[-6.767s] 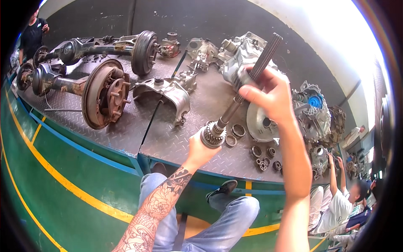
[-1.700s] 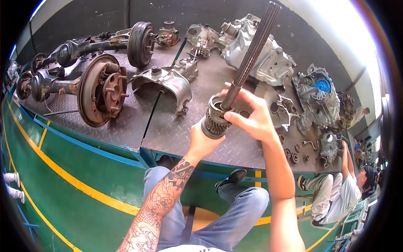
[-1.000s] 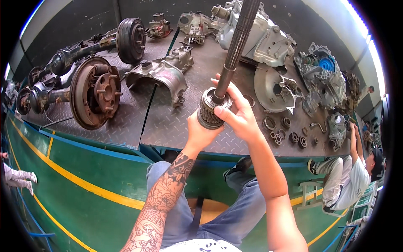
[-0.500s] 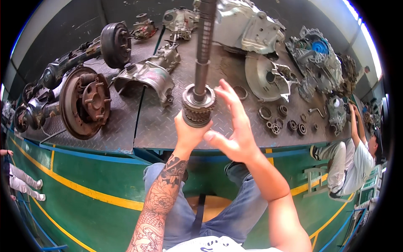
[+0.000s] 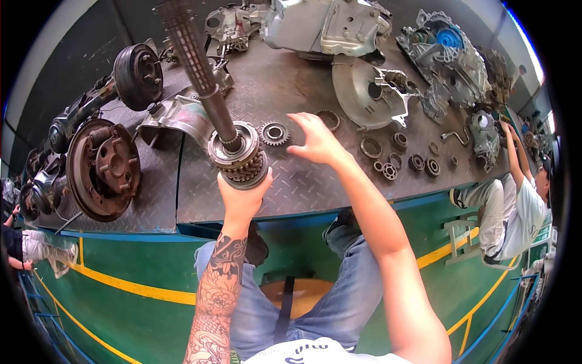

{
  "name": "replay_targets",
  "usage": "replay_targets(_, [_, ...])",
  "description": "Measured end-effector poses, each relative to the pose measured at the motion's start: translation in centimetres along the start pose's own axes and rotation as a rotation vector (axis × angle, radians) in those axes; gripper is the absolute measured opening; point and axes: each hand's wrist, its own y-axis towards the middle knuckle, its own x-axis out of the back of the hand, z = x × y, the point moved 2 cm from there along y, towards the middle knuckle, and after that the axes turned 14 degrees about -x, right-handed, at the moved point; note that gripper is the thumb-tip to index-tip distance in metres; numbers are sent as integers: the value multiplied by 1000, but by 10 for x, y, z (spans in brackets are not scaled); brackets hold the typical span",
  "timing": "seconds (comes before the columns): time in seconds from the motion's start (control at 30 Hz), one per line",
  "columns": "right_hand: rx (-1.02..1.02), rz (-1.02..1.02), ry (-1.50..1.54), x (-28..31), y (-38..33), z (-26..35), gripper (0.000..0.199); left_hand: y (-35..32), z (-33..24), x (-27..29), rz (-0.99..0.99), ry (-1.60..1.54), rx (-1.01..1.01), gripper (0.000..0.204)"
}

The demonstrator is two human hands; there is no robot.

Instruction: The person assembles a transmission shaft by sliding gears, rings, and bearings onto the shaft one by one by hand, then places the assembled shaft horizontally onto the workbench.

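Note:
My left hand (image 5: 242, 197) grips the lower end of a long splined steel shaft (image 5: 197, 67), holding it upright over the front of the checker-plate workbench (image 5: 291, 182). A stack of gears and a bearing (image 5: 239, 155) sits on the shaft just above my fingers. My right hand (image 5: 315, 142) is off the shaft, open with fingers spread, hovering over the bench near a loose toothed gear (image 5: 274, 132) and a ring gear (image 5: 329, 119).
Brake drums and axle parts (image 5: 103, 167) lie at the left. Gearbox housings (image 5: 370, 91) and several small bearings and rings (image 5: 400, 161) cover the right. Another person (image 5: 515, 200) sits at the bench's right end; someone's legs (image 5: 33, 249) show at far left.
My right hand has let go of the gear stack and moved right over the bench. The shaft has swung from leaning right to leaning slightly left, still held by my left hand.

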Motion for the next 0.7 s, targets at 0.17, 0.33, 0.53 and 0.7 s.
replay_targets(0.17, [-9,38,80,-29,12,4,96,-6,21,-5,0,73,-32,45])
replay_targets(0.33, [45,-154,47,-52,17,11,85,5,12,-5,23,99,16,41])
replay_targets(0.53, [-78,18,161,-16,36,-18,106,0,12,-14,25,101,-29,42])
replay_targets(0.7, [-304,-256,13,21,31,-72,95,-12,17,-7,-42,106,-31,53])
